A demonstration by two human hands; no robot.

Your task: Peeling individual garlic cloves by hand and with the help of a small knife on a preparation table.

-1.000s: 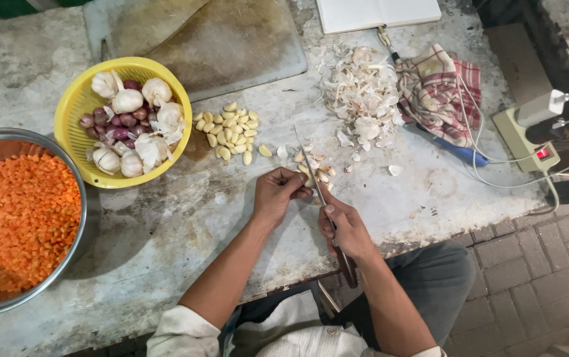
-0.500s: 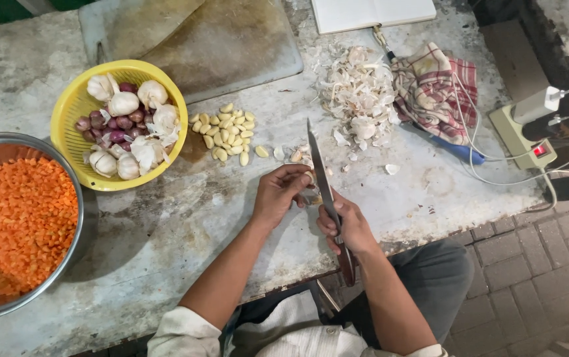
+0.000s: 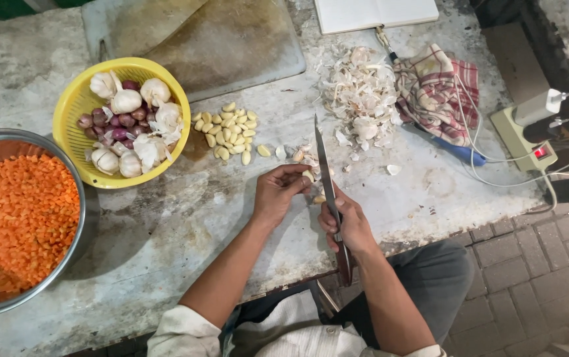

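My left hand (image 3: 279, 193) pinches a small garlic clove (image 3: 308, 176) above the worn stone table (image 3: 165, 231). My right hand (image 3: 345, 223) grips a long knife (image 3: 325, 164), blade pointing away from me, and its fingers meet the left hand at the clove. A few unpeeled cloves and bits of skin (image 3: 300, 155) lie just beyond my hands. A small heap of peeled cloves (image 3: 228, 130) sits further left.
A yellow basket (image 3: 83, 99) holds garlic bulbs and shallots. A steel bowl (image 3: 73, 244) of chopped carrot stands at the left. A pile of garlic skins (image 3: 362, 99), checked cloth (image 3: 440, 89), cutting board (image 3: 225, 39), notebook (image 3: 374, 13) and power strip (image 3: 522, 135) with cables surround.
The knife blade has swung up from lying low over the table to pointing away from me. Both hands stay together at the clove.
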